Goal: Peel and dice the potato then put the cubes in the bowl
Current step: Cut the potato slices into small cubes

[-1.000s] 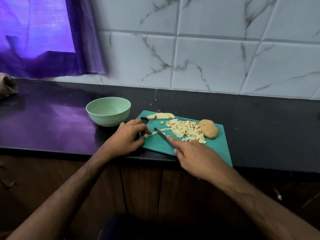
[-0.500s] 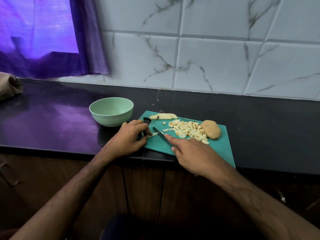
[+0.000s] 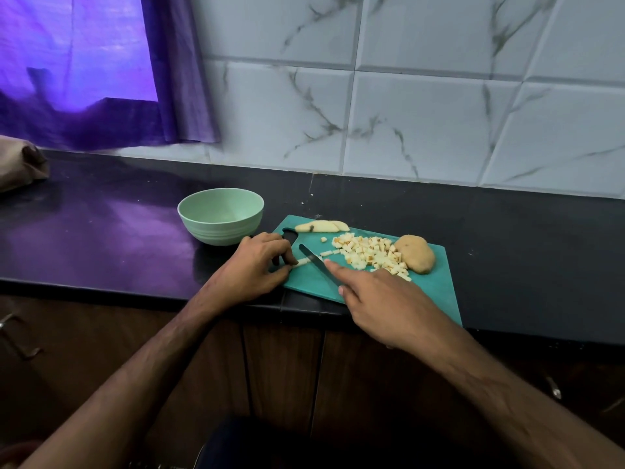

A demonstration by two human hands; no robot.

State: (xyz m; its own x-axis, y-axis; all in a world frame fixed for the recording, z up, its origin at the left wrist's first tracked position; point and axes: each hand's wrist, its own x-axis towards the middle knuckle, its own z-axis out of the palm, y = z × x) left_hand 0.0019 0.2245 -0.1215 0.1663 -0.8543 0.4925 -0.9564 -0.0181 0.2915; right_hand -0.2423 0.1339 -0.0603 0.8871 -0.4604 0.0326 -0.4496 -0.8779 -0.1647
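A teal cutting board [image 3: 436, 292] lies on the black counter. My left hand [image 3: 253, 265] pinches a thin potato strip [image 3: 302, 262] at the board's left end. My right hand [image 3: 382, 299] grips a knife [image 3: 316, 264], forefinger stretched along the blade's back, the blade crossing the strip. A pile of potato cubes [image 3: 368, 253] sits mid-board. An unpeeled potato piece [image 3: 415, 253] lies to the right of the pile. Peeled slices [image 3: 321, 226] rest at the board's far edge. The pale green bowl [image 3: 221, 216] stands left of the board, with nothing visible inside.
A marbled tile wall rises behind the counter [image 3: 524, 248]. A purple curtain [image 3: 101, 79] hangs at the upper left. A brown bag [image 3: 20, 164] lies at the counter's far left. Wooden cabinet doors [image 3: 280, 367] are below the counter's front edge.
The knife blade has shifted slightly along the strip, and small cut pieces lie to its right. Both hands stay in about the same place.
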